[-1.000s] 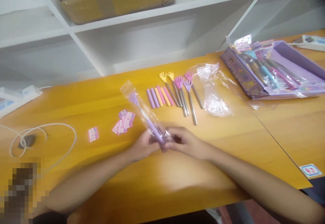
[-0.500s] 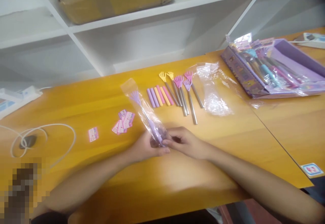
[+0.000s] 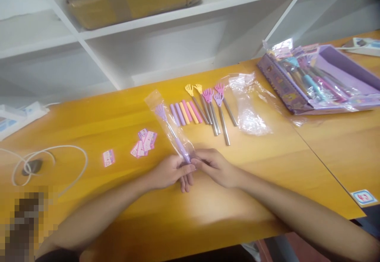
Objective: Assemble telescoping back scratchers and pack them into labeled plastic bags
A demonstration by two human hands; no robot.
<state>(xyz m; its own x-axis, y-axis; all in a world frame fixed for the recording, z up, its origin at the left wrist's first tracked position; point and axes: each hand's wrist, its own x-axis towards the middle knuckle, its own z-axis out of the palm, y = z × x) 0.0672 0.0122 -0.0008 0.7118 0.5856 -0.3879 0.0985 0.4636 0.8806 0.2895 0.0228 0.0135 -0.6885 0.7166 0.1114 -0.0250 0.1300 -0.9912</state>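
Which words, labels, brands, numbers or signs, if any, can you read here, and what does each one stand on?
None can be read.
Loose pink cards: print too small.
Purple box: print on its side too blurred.
Packet tops in the box: too blurred.
Blue-rimmed sticker, lower right: red mark too blurred.

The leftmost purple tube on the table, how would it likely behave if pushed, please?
The leftmost purple tube looks round, so it would probably roll sideways. It lies straight, so seems fairly stiff. The neighbouring purple tube might block it rightward.
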